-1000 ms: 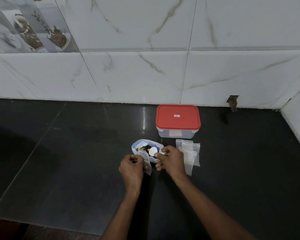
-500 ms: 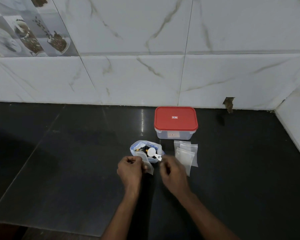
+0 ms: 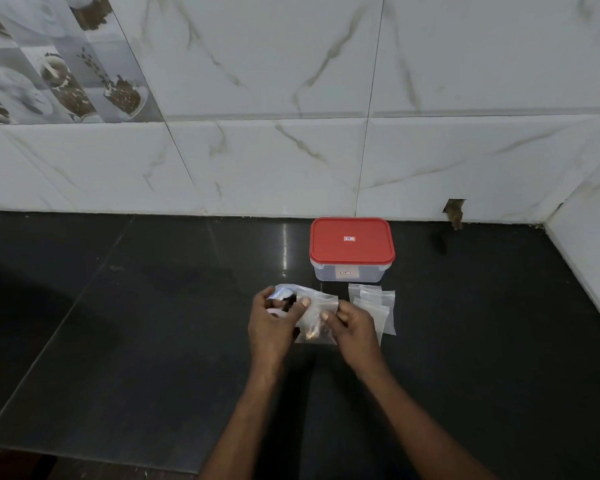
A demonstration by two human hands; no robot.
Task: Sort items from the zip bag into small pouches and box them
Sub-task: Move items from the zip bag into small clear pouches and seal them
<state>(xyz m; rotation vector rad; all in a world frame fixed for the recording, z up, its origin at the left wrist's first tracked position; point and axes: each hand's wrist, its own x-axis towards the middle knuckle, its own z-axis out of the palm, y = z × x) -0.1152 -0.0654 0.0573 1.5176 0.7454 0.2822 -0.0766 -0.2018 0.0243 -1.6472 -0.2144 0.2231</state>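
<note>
- Marble-tile wall [image 3: 291,161]: far side, with a return wall at the right.
- Black counter [image 3: 136,323]: glossy, carries all items below.
- Box [image 3: 352,268]: clear, rectangular, red lid [image 3: 352,245] fitted on. It stands at the far side near the wall, right of centre.
- Left hand [image 3: 269,327]: thumb laid on the left edge of the small pouch, fingers curled over the zip bag. Whether they grip the bag cannot be told.
- Right hand [image 3: 355,327]: thumb and curled fingers pinch the small pouch's right edge.
- Spare pouches [image 3: 378,303]: clear, overlapping flat, just near of the box and right of the hands.
- Zip bag [image 3: 284,294]: crumpled, mostly under the left fingers, dark contents showing.
- Small pouch [image 3: 317,322]: clear, held between both hands above the counter, small brownish items at its bottom.
</note>
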